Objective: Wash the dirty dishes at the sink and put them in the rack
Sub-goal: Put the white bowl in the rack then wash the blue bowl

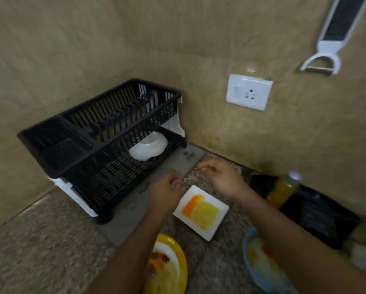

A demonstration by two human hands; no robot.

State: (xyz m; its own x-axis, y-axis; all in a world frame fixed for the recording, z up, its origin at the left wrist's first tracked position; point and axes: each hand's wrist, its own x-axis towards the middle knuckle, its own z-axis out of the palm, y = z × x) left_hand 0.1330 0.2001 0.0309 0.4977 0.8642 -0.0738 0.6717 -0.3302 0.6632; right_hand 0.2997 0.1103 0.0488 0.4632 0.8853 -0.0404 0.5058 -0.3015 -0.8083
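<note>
Hands over counter, both holding nothing: left hand (164, 190) with fingers loosely curled, right hand (221, 180) the same, fingertips drawn near each other but no object seen between them; frame blurred, so finer finger pose hard to tell. Dirty square plate (201, 212) lies flat on speckled stone counter (40, 240), just below and between the two hands, not touched. White, glossy, probably ceramic or melamine, shallow with raised rim, smeared orange and yellow in the middle. Judgement: stiff, light to moderate weight, greasy film makes it slippery, chips if dropped; best taken at a clean white edge or corner, thumb on top, fingers under. Yellow round plate (169, 266) with brown and yellow residue at bottom edge under left forearm; blue bowl (260, 264) with yellow residue under right forearm. Black plastic slatted rack (101, 143), two tiers on white legs, stands against beige wall; white bowl (148, 148) sits upside down on lower tier. Sink not in view
</note>
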